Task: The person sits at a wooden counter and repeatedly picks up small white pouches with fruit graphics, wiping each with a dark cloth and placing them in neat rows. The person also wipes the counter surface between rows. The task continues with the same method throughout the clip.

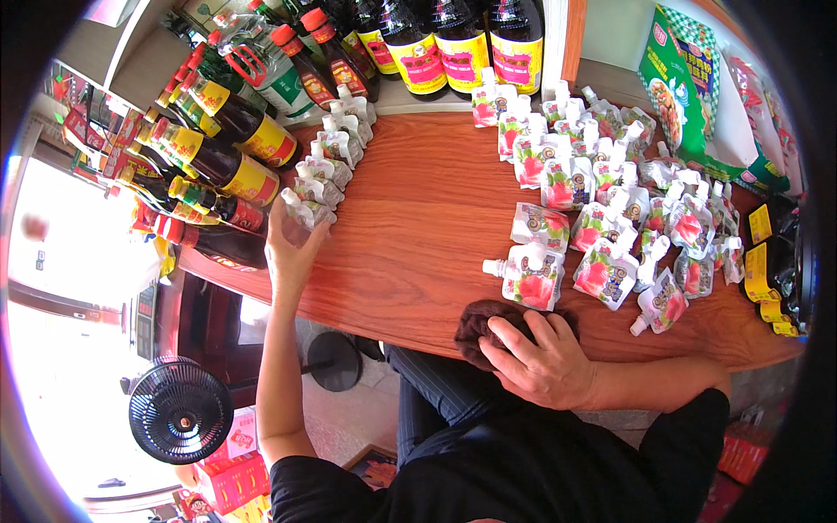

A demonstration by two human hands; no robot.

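My left hand (pixel 294 252) is at the left side of the wooden tabletop (pixel 418 216), its fingers around the nearest spouted pouch (pixel 302 210) of a row standing there. The row of white-capped pouches (pixel 337 147) runs back towards the bottles. My right hand (pixel 539 356) rests on a bunched dark brown cloth (pixel 480 327) at the table's front edge. Just beyond the cloth, a pouch with a pink fruit print (pixel 533 284) lies flat, its spout to the left. Many more such pouches (pixel 605 271) lie and stand in a cluster on the right.
Dark sauce bottles (pixel 216 167) crowd the left end, and more bottles (pixel 458 59) with yellow labels stand at the back. A green carton (pixel 680 91) stands at the back right, with black and yellow packets (pixel 762 274) at the right edge. A black fan (pixel 180 412) is at lower left.
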